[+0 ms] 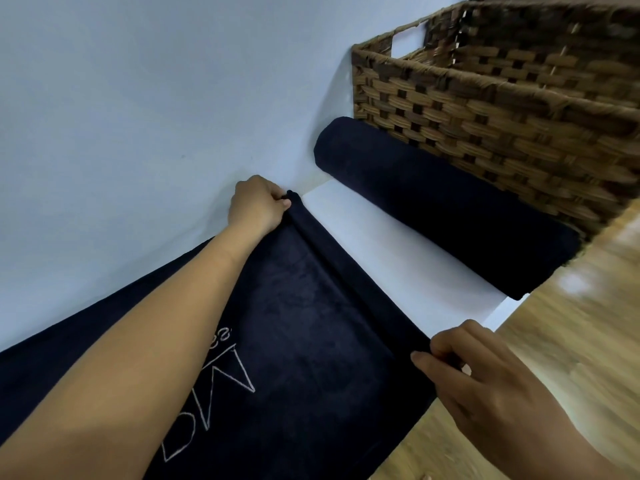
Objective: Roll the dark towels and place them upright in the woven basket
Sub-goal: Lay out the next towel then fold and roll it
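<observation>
1. I am at the first turns of a roll. The dark towel (304, 341) lies flat short of the woven basket (502, 109), its basket-side edge curled into a thin roll.
2. My left hand (258, 206) and right hand (485, 382) each pinch one end of it.
3. Next, I judge, I should roll evenly away from the basket.
4. A rolled towel (450, 209) lies against the basket, outside it.
5. The stitched lettering (221, 386) is upside down: "M", "D", and the rest is hidden.

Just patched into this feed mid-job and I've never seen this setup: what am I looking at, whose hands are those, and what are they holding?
There is no machine: a person works bare-handed. The single picture comes from a camera on their head, looking down. The left hand and right hand each pinch one end of a narrow roll along the edge of the lettered towel, which is spread on a white surface. Beyond it a rolled towel lies on its side against the woven basket, outside it.
</observation>
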A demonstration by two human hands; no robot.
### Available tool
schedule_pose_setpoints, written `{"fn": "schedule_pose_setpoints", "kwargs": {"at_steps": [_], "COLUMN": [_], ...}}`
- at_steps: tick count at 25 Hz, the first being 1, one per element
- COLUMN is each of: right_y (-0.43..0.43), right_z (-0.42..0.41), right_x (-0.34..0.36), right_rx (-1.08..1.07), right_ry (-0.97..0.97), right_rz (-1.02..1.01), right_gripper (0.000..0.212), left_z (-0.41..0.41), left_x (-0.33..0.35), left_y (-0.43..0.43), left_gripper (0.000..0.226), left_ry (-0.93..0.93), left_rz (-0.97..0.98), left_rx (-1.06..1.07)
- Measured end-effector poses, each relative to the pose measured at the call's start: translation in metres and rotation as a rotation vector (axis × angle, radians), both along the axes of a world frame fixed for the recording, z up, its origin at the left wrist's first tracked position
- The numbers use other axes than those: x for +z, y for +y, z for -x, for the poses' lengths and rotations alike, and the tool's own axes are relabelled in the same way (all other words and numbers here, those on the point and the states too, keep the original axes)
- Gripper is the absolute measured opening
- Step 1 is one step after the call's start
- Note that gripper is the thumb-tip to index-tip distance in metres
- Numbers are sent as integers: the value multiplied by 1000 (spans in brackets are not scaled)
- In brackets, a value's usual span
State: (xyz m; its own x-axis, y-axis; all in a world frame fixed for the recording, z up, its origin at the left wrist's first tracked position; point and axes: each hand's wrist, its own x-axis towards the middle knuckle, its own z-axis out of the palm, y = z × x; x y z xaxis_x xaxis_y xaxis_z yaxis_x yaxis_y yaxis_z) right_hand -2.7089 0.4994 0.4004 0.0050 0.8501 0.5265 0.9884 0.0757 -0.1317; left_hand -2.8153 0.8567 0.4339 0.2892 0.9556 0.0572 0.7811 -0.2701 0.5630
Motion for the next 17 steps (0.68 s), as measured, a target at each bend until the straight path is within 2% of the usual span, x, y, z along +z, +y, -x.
{"fn": "schedule_pose_setpoints", "kwargs": {"at_steps": [2, 4, 5, 7, 9, 11, 13, 14, 16, 17], "right_y": [-2, -8, -11, -16, -16, -10, -8, -8, -8, -8], "right_z": [1, 8, 12, 18, 18, 22, 24, 24, 21, 19], "right_x": [-1, -6, -7, -4, 5, 10, 11, 14, 18, 18], "right_rx": [-19, -46, -69, -138, -217, -277, -351, -382, -431, -452], "right_ry": [-6, 58, 141, 402, 677, 727, 757, 879, 1127, 1164], "right_rz": [-3, 1, 11, -6, -39, -32, 10, 57, 131, 169], "right_gripper": [25, 29, 29, 28, 18, 7, 17, 27, 63, 60], "left_z": [4, 6, 6, 9, 12, 15, 10, 7, -1, -3], "left_x": [-4, -7, -8, -8, -8, -1, 10, 15, 21, 22], "left_y": [-2, -3, -2, 8, 24, 35, 44, 48, 52, 55], "left_gripper": [17, 16, 19, 23, 27, 27, 26, 27, 35, 40], "left_ry": [139, 144, 167, 202, 254, 343, 409, 438, 481, 474], "left_rz": [-114, -219, -336, -598, -736, -612, -444, -402, -351, -322], "left_rx": [-5, -54, -138, -456, -813, -953, -952, -957, -1005, -1043]}}
